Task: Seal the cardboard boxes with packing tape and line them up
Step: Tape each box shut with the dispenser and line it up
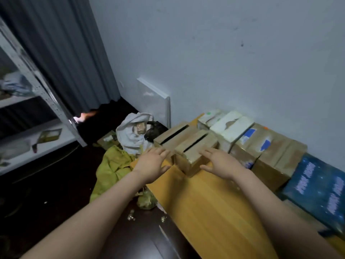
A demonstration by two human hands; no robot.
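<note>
Several cardboard boxes stand in a row on the far end of a yellow wooden table (211, 208). The nearest small brown box (194, 148) has a dark slit between its top flaps, and so does the brown box (173, 135) behind it. My left hand (152, 163) hovers with straight fingers at the near box's left side. My right hand (220, 163) reaches with spread fingers to its right side, fingertips at the box's top edge. Neither hand holds anything. No packing tape is in view.
Further right sit white boxes (229, 126), larger brown boxes with blue tape patches (261, 144) and a dark blue starry box (317, 187). Left of the table lie a green cloth (112, 165), a white bag (130, 131) and a metal shelf (28, 109). A wall stands behind.
</note>
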